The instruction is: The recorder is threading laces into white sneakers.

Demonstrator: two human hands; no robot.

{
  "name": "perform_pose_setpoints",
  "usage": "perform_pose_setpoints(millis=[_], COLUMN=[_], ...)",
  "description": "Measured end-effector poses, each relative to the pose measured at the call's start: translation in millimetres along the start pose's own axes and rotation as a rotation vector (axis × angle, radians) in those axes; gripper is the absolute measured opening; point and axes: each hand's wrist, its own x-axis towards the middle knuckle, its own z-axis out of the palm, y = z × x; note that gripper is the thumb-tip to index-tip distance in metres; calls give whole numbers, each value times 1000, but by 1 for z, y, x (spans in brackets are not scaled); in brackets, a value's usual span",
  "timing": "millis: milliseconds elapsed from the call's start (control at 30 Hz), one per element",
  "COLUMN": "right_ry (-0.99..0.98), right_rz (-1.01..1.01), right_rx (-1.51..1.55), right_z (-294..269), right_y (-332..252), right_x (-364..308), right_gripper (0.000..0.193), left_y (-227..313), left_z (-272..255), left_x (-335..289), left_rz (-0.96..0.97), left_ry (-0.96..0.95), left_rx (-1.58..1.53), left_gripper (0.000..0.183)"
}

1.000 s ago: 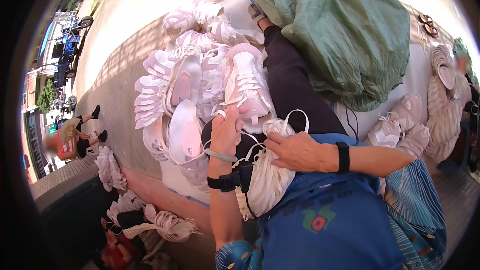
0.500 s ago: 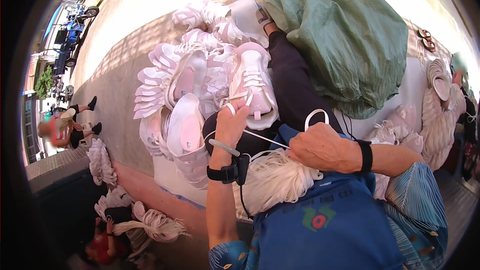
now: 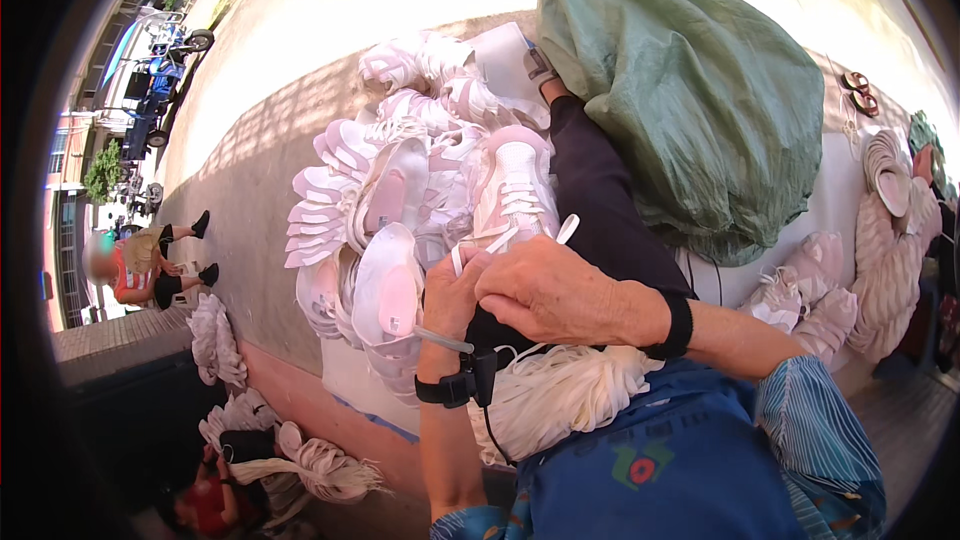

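Observation:
A white and pale pink sneaker [image 3: 517,178] rests toe-away over my dark-trousered leg, with white laces threaded through its upper eyelets. Both hands meet at its near end and hide that part. My left hand [image 3: 452,292] is closed on a white shoelace [image 3: 459,258], a loop of which stands up by the fingers. Pressed up against it, my right hand [image 3: 572,290] is curled shut with a lace loop rising above its knuckles. A thick bundle of loose white laces [image 3: 575,390] lies on my lap, over the blue apron [image 3: 655,450].
Stacked white-pink shoe uppers [image 3: 385,275] crowd the left side. A big green sack [image 3: 690,110] stands beyond my leg. More shoes [image 3: 810,290] and a string of uppers [image 3: 885,270] lie at right. One person [image 3: 135,270] sits far left, another [image 3: 205,500] lower left.
My right hand has moved left from the lap side to the left hand, drawing its lace along. The stretched lace between the hands no longer shows. The whole view has shifted slightly.

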Motion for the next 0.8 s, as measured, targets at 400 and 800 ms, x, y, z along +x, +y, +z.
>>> perform_pose_setpoints(millis=[400,800], right_ry=[-155,367], right_rz=[1196,1279], right_rx=[900,1737], right_z=[41,51], right_y=[72,87], right_x=[-33,-66], right_gripper=[26,25], left_y=[35,48], left_z=[-18,-47], left_x=[-21,-50], left_rz=[-118,-176], left_ry=[21,-15], left_rx=[-10,-130], left_gripper=[17,21])
